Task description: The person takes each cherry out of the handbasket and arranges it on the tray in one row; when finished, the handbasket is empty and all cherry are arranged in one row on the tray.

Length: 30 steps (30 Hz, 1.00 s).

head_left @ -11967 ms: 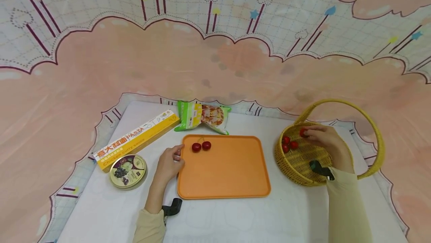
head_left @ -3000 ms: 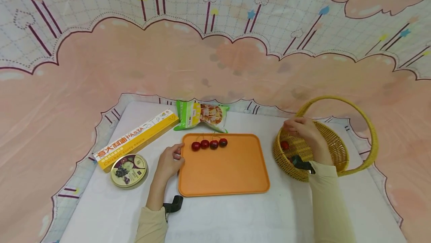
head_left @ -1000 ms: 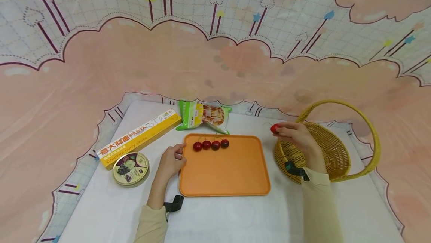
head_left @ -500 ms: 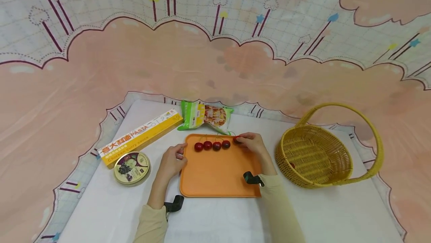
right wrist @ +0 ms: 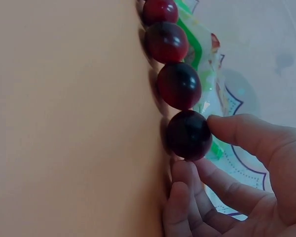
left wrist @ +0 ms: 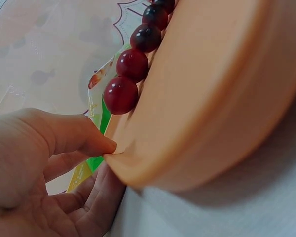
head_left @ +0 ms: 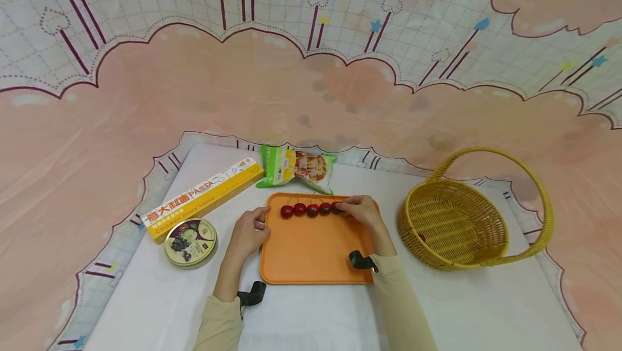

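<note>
An orange tray [head_left: 311,256] lies mid-table with several dark red cherries [head_left: 299,209] in a row along its far side. My left hand [head_left: 247,232] holds the tray's left edge; in the left wrist view its thumb [left wrist: 106,144] presses on the rim, other fingers below. At the row's right end, my right hand [head_left: 365,215] pinches the last cherry [right wrist: 189,135] between thumb and fingers. That cherry sits right beside its neighbour [right wrist: 179,85], at the tray surface. Thin stems show behind some cherries in the head view.
A yellow wicker basket [head_left: 410,243] with a tall handle stands on the right, a bit of red [head_left: 421,237] inside its near left wall. At the back lies a green food packet [head_left: 279,167]. A pasta box [head_left: 204,197] and round tin [head_left: 190,242] are at left.
My right hand has carried a cherry from the basket leftward to the row's right end. Earlier, two cherries lay on the tray and several in the basket. My left hand stays at the tray.
</note>
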Tool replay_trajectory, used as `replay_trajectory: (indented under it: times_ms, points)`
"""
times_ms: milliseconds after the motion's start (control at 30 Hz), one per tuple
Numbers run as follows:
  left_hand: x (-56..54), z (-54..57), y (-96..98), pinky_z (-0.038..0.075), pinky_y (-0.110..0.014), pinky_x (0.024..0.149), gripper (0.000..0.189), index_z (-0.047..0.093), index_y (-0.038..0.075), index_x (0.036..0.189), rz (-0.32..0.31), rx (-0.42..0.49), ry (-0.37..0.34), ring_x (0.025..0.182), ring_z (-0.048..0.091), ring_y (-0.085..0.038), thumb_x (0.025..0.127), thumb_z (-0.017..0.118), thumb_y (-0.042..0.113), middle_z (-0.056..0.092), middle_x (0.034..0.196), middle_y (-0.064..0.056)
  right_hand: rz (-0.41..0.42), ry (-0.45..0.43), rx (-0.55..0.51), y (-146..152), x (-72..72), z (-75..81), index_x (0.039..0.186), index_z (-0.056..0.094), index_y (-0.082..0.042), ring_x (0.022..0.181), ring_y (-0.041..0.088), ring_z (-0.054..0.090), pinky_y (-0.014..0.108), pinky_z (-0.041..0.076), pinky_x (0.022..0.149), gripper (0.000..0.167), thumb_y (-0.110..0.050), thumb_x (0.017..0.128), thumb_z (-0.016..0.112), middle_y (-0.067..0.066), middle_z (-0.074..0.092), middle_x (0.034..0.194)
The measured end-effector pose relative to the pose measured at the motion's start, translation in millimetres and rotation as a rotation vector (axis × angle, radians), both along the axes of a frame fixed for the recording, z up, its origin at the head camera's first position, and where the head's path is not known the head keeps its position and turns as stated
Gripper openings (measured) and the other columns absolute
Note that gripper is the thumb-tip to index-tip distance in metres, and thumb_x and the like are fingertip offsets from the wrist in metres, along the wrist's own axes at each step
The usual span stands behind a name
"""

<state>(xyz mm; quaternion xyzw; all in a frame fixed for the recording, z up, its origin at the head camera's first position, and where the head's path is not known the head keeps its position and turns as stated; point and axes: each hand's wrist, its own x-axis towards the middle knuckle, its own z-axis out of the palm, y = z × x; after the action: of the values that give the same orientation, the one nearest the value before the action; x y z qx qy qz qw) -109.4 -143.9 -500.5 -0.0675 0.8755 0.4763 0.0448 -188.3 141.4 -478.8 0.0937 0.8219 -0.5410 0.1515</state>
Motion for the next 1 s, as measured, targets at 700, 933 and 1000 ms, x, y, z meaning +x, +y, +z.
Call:
replay_trajectory:
  times_ms: [700, 933, 1000]
  points:
    - [-1.3, -2.0, -0.1, 0.049, -0.035, 0.077, 0.051, 0.061, 0.005, 0.132, -0.005, -0.010, 0.007, 0.086, 0.058, -0.023, 0.081, 0.066, 0.001, 0.056, 0.102, -0.012, 0.061, 0.005, 0.028, 22.9, -0.6, 15.1, 0.109, 0.068, 0.012, 0.074, 0.017, 0.068, 0.030, 0.057, 0.071, 0.033, -0.017, 0.092, 0.064, 0.015, 0.072, 0.088]
    - [-1.7, -2.4, -0.6, 0.049, -0.033, 0.075, 0.051, 0.062, 0.003, 0.130, -0.008, -0.010, 0.032, 0.085, 0.059, -0.022, 0.080, 0.065, -0.001, 0.056, 0.100, -0.012, 0.063, 0.082, 0.012, 80.9, 0.2, 68.4, 0.125, 0.056, 0.015, 0.091, 0.024, 0.070, 0.034, 0.057, 0.081, 0.046, -0.022, 0.098, 0.058, 0.014, 0.069, 0.097]
    - [-1.5, -2.3, -0.8, 0.049, -0.032, 0.075, 0.051, 0.063, 0.003, 0.129, -0.012, -0.012, 0.043, 0.085, 0.060, -0.023, 0.079, 0.064, -0.001, 0.056, 0.100, -0.013, 0.057, 0.093, 0.002, 105.3, 3.8, 81.3, 0.130, 0.052, 0.016, 0.089, 0.016, 0.069, 0.030, 0.056, 0.081, 0.050, -0.023, 0.099, 0.056, 0.005, 0.069, 0.096]
